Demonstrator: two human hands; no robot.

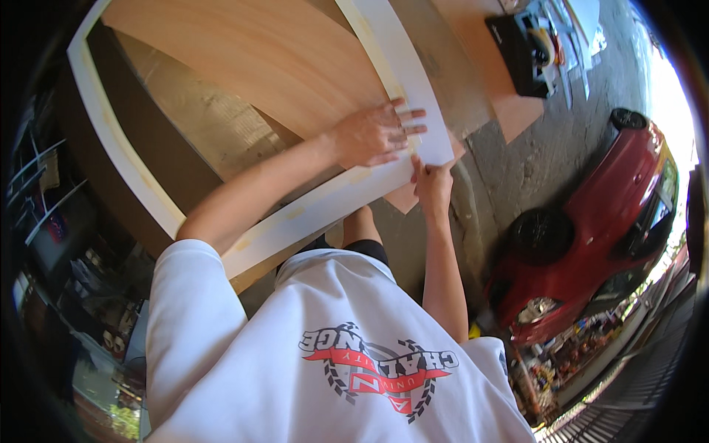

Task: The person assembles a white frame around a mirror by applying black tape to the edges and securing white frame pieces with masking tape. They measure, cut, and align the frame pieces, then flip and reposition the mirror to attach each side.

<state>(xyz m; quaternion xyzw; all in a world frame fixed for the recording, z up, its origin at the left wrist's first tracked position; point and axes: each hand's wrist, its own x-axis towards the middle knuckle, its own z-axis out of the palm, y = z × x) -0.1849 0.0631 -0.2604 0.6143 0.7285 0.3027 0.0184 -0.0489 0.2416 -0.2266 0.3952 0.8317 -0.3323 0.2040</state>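
My left hand (pixel 373 134) lies palm down over the corner of a white frame (pixel 266 227), fingers stretched and spread, slightly blurred. Just below it, my right hand (pixel 434 184) is closed at the same corner, one digit extended onto the white surface and the others curled at the edge. Pale yellow tape strips (pixel 295 213) run along the frame. Within and under the frame are a broad tan wooden sheet (pixel 244 59) and a dark brown panel (pixel 111 125).
A red car (pixel 591 221) stands on the concrete floor (pixel 487 184) at right. A black toolbox (pixel 517 59) with tools sits on a tan board (pixel 513 118) at upper right. Dark cluttered shelving (pixel 44 192) lines the left, and more clutter (pixel 554 369) fills the lower right.
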